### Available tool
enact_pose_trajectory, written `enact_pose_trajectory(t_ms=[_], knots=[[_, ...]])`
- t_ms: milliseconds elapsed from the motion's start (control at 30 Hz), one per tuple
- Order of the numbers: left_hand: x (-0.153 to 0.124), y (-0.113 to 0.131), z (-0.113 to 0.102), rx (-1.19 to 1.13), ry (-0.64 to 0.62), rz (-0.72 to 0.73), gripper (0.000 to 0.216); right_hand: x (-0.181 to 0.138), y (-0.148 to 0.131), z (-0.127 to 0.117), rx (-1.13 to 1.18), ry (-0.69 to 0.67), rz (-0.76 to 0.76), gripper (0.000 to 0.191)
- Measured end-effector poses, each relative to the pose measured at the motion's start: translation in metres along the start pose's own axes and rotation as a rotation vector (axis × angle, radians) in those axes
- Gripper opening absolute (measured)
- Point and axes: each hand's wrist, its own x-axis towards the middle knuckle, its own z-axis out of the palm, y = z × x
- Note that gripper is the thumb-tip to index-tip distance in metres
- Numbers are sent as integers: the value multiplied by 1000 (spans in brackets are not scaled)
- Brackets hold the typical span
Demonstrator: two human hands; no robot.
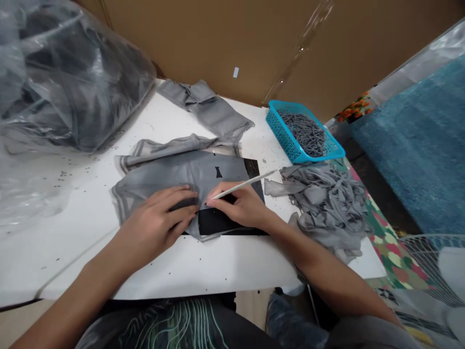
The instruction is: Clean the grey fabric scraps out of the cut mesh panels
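Note:
My left hand [163, 215] lies spread on a piece of sheer grey fabric [163, 174], its fingers pressing the cloth down. In my right hand [240, 206] is a thin, pale, pencil-like stick [247, 183], gripped near its lower end. Its tip touches or hovers just over the fabric, close to my left fingertips; I cannot tell which. Under the cloth lies a flat black board [225, 223], bare along the near edge and at the right end. A small black bow-tie-shaped patch [218, 172] shows in the fabric above my right hand.
Another folded grey fabric piece [218, 114] lies farther back. To the right are a blue basket [286, 138] of thin grey strips and a heap of grey fabric scraps [327, 203]. A clear plastic bag [80, 72] of dark cloth fills the left. Cardboard [203, 43] stands behind.

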Motion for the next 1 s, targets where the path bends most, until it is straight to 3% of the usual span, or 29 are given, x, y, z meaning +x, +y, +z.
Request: enact_pose_trajectory(t_ms=[500, 600, 733, 800, 867, 1000], knots=[[-4, 4, 0, 13, -43, 4, 30, -10, 3, -5, -151, -48, -245, 10], [-3, 5, 0, 15, -55, 5, 31, -12, 4, -7, -270, -86, -360, 9], [1, 8, -1, 26, -51, -20, 32, -12, 4, -1, -628, -97, -467, 19], [3, 10, -1, 31, -43, -27, 34, -9, 4, 5, -769, -55, -440, 22], [4, 11, 0, 31, -31, -26, 35, -4, 6, 8, -760, 17, -383, 22], [3, 13, 2, -12, -3, -63, 33, 10, 11, 4, -422, 104, -225, 16]])
